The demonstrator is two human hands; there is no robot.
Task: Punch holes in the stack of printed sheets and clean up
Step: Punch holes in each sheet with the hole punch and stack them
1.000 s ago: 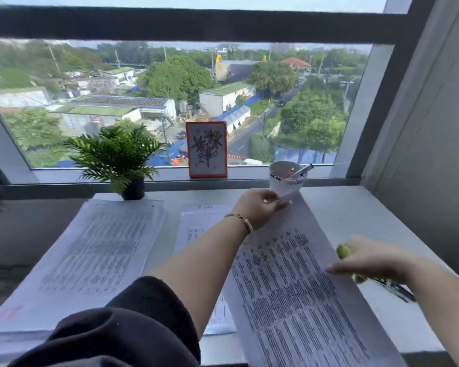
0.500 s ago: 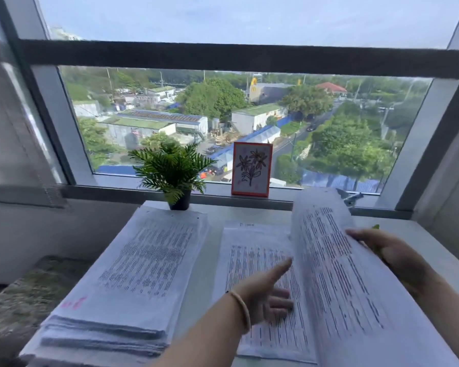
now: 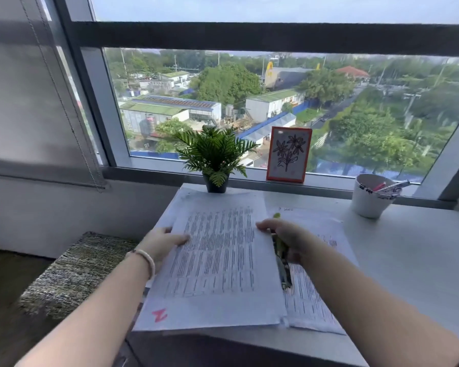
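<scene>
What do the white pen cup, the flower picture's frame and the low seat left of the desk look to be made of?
Pen cup: probably matte ceramic or plastic; smooth, opaque white wall. Picture frame: orange painted wood or card, hard to tell; flat, even colour. Low seat: woven fabric; coarse, mottled weave.

Left hand (image 3: 162, 242) and right hand (image 3: 285, 235), green tool (image 3: 281, 256) in grip, on printed sheet (image 3: 217, 263).
</scene>
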